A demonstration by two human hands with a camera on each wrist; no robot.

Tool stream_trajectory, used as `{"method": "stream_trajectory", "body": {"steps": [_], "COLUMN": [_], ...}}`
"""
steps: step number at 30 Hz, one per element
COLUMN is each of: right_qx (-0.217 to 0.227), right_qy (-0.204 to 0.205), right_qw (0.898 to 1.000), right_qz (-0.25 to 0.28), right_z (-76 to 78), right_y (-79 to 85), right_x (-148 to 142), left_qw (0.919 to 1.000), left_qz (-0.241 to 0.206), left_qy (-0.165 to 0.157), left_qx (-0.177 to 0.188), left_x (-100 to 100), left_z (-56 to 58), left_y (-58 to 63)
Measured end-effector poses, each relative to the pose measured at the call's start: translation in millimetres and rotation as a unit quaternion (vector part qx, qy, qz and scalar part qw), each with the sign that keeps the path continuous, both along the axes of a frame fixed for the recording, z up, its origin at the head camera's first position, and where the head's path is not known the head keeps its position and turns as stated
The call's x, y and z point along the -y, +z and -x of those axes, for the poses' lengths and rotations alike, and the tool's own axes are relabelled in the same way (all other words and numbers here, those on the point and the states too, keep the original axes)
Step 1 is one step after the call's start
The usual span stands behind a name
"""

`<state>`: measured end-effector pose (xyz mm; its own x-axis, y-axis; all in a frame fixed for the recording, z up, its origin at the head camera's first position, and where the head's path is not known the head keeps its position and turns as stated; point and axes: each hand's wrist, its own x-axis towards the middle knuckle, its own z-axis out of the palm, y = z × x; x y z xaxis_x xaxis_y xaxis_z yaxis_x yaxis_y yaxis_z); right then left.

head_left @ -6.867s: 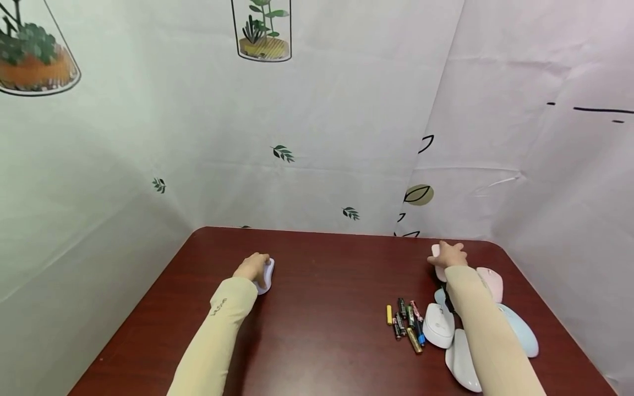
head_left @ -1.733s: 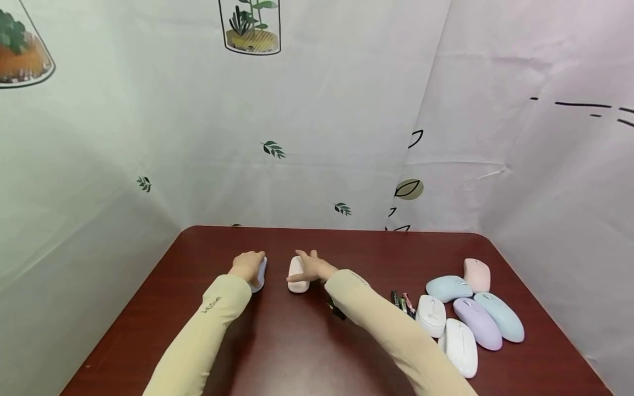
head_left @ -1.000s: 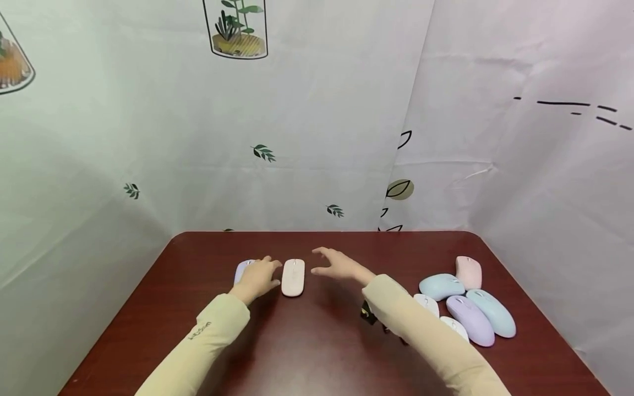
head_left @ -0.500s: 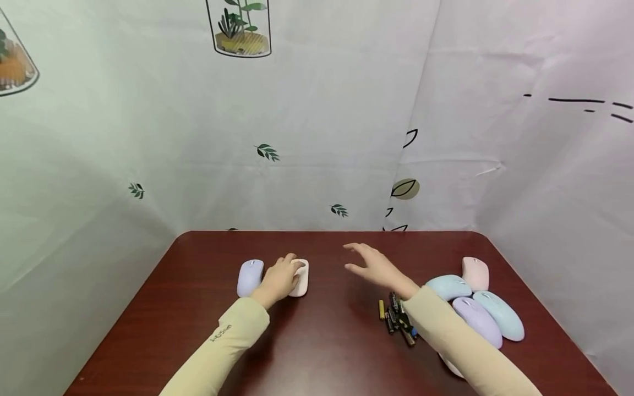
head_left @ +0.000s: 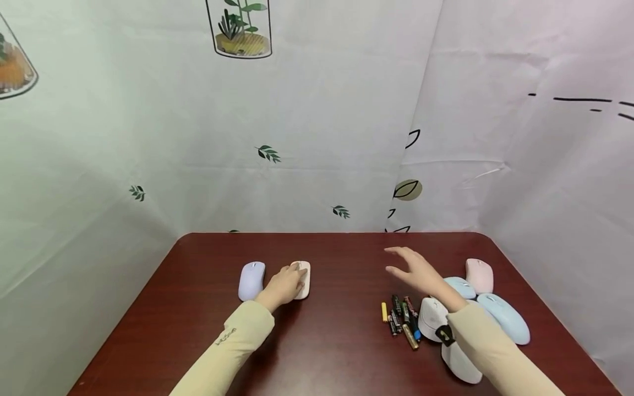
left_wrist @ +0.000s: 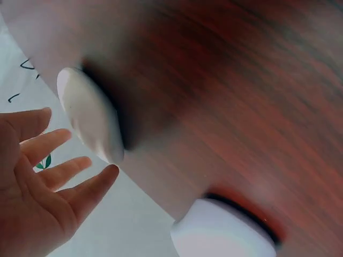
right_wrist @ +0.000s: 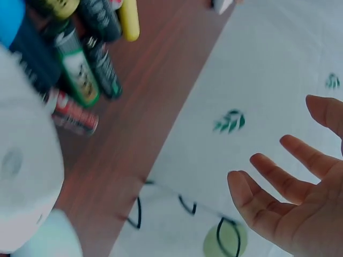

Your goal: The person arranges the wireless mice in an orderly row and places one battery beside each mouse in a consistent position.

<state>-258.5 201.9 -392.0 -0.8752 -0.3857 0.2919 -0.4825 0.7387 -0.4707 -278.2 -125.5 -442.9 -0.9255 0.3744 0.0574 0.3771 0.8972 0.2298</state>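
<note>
In the head view my left hand (head_left: 283,286) is at the cream computer mouse (head_left: 304,281), its fingers over the left side. Seen from the left wrist, the fingers are loosely spread beside that mouse (left_wrist: 88,115) and are not curled round it; I cannot tell whether a fingertip touches. A lavender mouse (head_left: 251,281) lies to the left of this hand. My right hand (head_left: 420,274) hovers with spread fingers and holds nothing. It is nearest to a group of batteries (head_left: 405,322) and a white mouse (head_left: 432,319) on the right.
A pink mouse (head_left: 479,276), a light blue mouse (head_left: 505,319), another light blue mouse (head_left: 459,286) and a second white mouse (head_left: 459,360) cluster at the right, partly behind the right arm. The dark red table (head_left: 337,352) ends at a patterned fabric wall (head_left: 317,110).
The right hand brought the cream mouse from the back right to beside the lavender one, released it and moved back right. The left hand left the lavender mouse for the cream one.
</note>
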Motion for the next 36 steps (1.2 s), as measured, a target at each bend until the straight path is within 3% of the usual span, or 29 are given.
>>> {"method": "stream_trajectory", "body": {"steps": [9, 14, 20, 30, 36], "right_qx": [0.006, 0.009, 0.043, 0.05, -0.01], "right_qy": [-0.029, -0.046, -0.075, -0.1, -0.076], "right_qw": [1.0, 0.999, 0.996, 0.994, 0.997], "right_qz": [0.005, 0.004, 0.012, -0.001, -0.021], "right_z": [-8.6, -7.9, -4.7, 0.1, -0.5], "right_y": [4.1, -3.3, -16.5, -19.0, -22.5], "right_x": [-35.8, -59.5, -87.3, -111.0, -136.2], "left_qw": [0.9999, 0.9996, 0.9998, 0.9996, 0.9995], "left_qz": [0.008, 0.018, 0.006, -0.011, -0.01], "left_qy": [-0.001, -0.012, -0.015, -0.026, -0.029], "left_qx": [0.008, 0.018, 0.013, 0.007, -0.001], "left_x": [-1.7, -1.4, -1.6, -4.2, -2.8], "left_z": [5.4, 9.7, 10.3, 11.1, 10.7], "left_y": [5.8, 10.8, 4.8, 6.1, 5.0]}}
